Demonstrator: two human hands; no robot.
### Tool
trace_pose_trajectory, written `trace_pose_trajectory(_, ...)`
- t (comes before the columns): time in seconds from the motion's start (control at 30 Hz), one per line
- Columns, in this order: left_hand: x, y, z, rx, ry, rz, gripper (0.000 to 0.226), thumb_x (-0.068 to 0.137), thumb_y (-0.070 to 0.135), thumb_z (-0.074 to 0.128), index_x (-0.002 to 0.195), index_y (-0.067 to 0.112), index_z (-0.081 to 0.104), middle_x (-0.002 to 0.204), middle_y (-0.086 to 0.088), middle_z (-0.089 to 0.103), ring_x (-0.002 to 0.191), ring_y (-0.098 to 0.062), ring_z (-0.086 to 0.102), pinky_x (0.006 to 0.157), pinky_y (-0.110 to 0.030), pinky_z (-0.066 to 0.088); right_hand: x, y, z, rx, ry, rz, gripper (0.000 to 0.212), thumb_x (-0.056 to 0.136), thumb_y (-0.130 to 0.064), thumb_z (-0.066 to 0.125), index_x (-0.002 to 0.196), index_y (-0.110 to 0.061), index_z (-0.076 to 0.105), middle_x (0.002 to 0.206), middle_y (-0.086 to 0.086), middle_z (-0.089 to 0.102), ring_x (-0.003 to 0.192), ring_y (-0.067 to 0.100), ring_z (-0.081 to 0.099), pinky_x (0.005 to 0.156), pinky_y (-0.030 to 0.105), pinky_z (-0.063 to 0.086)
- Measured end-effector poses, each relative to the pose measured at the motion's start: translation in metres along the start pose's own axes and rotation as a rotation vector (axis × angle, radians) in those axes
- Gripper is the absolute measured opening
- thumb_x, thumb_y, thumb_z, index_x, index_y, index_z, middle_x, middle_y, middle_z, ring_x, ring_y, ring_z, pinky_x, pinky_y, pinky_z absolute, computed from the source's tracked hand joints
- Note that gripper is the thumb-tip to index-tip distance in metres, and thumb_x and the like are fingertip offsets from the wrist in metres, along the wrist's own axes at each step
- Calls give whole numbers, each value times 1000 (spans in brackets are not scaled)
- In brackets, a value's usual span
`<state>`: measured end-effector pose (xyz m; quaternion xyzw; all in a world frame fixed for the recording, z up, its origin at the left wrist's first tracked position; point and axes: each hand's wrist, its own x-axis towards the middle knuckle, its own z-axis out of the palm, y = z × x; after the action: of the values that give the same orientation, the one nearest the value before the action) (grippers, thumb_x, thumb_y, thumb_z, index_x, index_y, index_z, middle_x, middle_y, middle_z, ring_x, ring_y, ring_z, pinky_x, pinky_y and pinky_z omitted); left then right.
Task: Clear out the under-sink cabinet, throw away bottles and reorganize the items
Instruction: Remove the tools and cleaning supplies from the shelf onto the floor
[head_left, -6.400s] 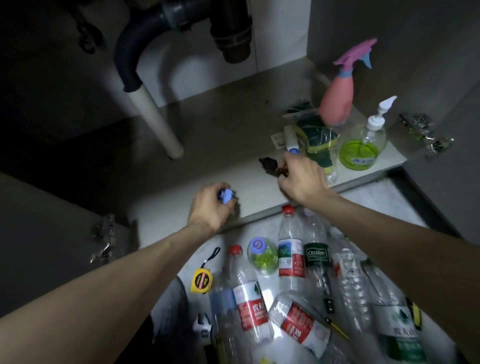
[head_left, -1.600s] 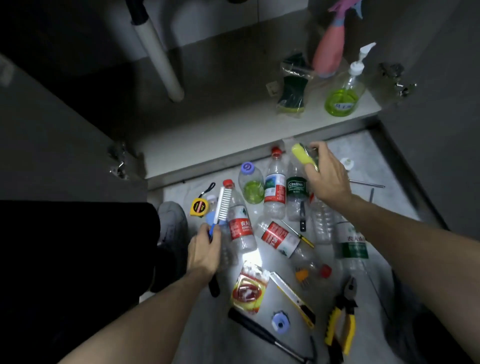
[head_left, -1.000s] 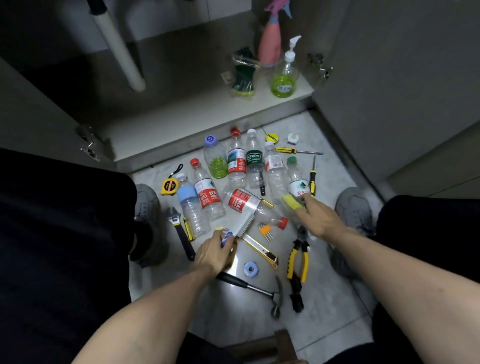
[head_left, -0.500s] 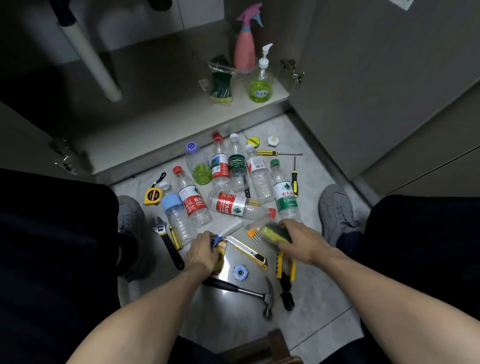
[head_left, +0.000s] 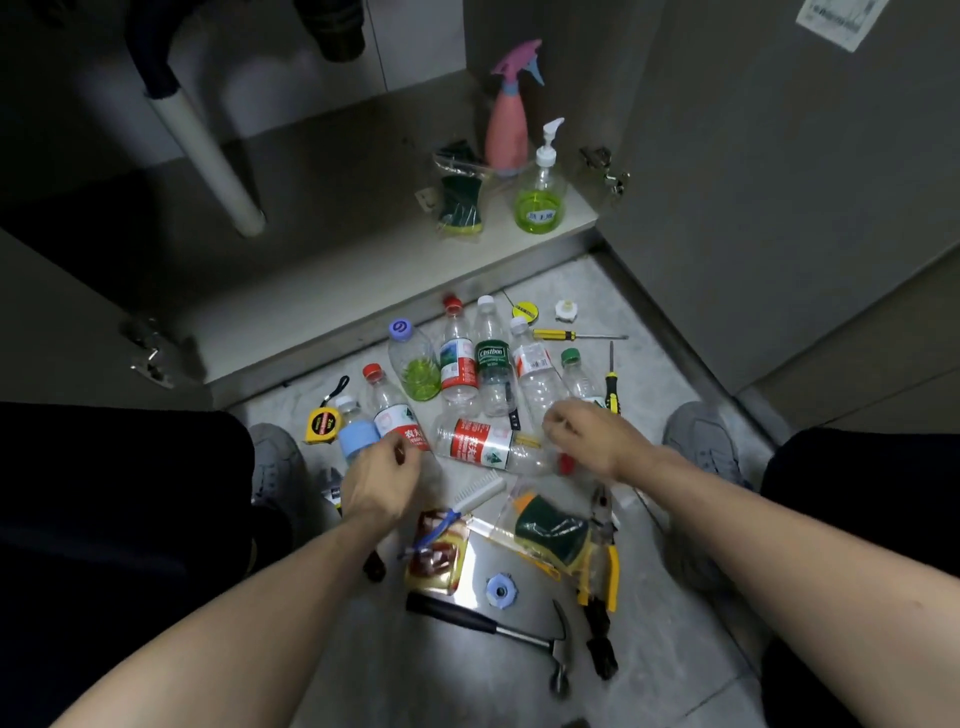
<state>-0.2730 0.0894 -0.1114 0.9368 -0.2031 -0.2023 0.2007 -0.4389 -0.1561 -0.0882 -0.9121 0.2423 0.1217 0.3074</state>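
Several empty plastic bottles (head_left: 460, 364) lie on the floor in front of the open under-sink cabinet (head_left: 322, 312). One red-labelled bottle (head_left: 478, 447) lies crosswise between my hands. My left hand (head_left: 382, 483) hovers over a blue-labelled bottle (head_left: 356, 436), fingers loosely curled, holding nothing. My right hand (head_left: 587, 436) hovers over the right-hand bottles, also holding nothing. A white brush with a blue handle (head_left: 475, 496) and a wrapped green sponge (head_left: 550, 530) lie on the floor just below my hands.
On the cabinet shelf stand a pink spray bottle (head_left: 506, 119), a pump bottle (head_left: 540, 197) and a sponge pack (head_left: 460, 202); a drain pipe (head_left: 208, 150) runs at left. A hammer (head_left: 498, 631), pliers (head_left: 602, 587), tape measure (head_left: 323, 425) and screwdrivers (head_left: 576, 335) litter the floor by my shoes (head_left: 701, 441).
My left hand has let go of the brush and my right hand the wrapped sponge; both things now lie on the floor. Both hands have moved up towards the bottles.
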Motion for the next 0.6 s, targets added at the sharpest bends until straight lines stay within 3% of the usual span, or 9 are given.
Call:
trace_pose_trajectory(0.2,79,32,-74,-17,158,24,26,91,38,44,79,20,58,77,-10,66,78,-35,61,62,-35,46,81,-25,-105,-51,202,-18,25,97,-33,51,108,-16,65,114,4,65,106,26,61,87,38,48)
trace_pose_trajectory(0.3,121,69,-106,-25,191,88,25,91,37,45,77,21,59,67,-3,62,72,-32,63,57,-30,41,124,-35,-151,-73,296,78,23,92,-32,54,103,-14,62,112,11,66,105,33,61,81,37,46)
trace_pose_trajectory(0.4,164,114,-126,-23,222,159,24,90,36,48,86,18,63,84,-8,68,84,-34,61,70,-37,50,165,-41,-186,-4,384,175,27,89,-35,59,104,-12,60,110,15,64,105,37,62,77,36,44)
trace_pose_trajectory(0.5,205,161,-128,-54,221,211,23,91,36,50,95,21,67,94,-5,70,91,-30,64,79,-38,53,205,-38,-207,89,450,255,43,87,-36,65,120,-9,60,121,15,63,113,36,60,89,39,49)
trace_pose_trajectory(0.6,248,203,-114,-58,124,230,20,92,36,57,104,21,64,106,-5,67,99,-28,63,88,-41,53,242,-29,-214,166,501,332,60,84,-40,70,129,-3,54,132,19,56,121,37,56,98,42,48)
